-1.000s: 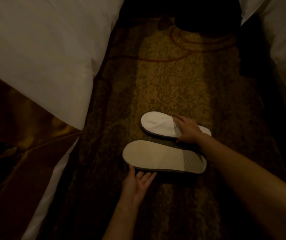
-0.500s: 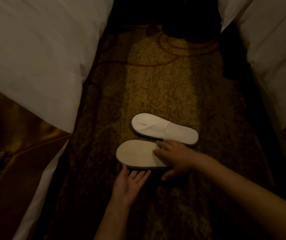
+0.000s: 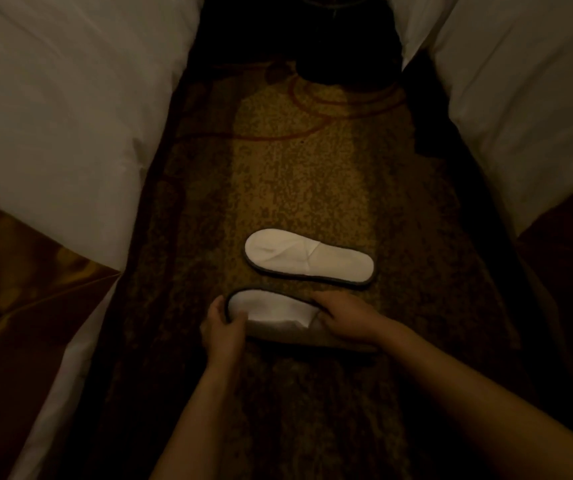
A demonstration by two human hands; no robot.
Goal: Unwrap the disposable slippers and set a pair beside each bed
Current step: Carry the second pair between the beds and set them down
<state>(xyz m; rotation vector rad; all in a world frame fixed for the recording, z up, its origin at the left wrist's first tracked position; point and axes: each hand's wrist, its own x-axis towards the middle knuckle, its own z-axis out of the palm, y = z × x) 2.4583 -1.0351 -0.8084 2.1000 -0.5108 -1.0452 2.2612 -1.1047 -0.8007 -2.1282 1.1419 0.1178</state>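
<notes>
Two hands grip the near slipper [image 3: 271, 308], tipped on edge on the carpet [image 3: 313, 174]: left hand [image 3: 221, 327] round its toe, right hand [image 3: 347, 315] mid-length, long axis crosswise, parallel to the far slipper [image 3: 307, 256].

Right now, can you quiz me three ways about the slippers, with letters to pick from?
1. Where are the slippers? A. on a table B. on the carpet C. on a chair
2. How many slippers show? A. one B. two C. four
3. How is the near slipper? A. flat, untouched B. in a wrapper C. tipped on edge, gripped
Answers: B, patterned carpet lies under both; B, a far one and a near one; C, the left hand and right hand hold it tilted.
</notes>
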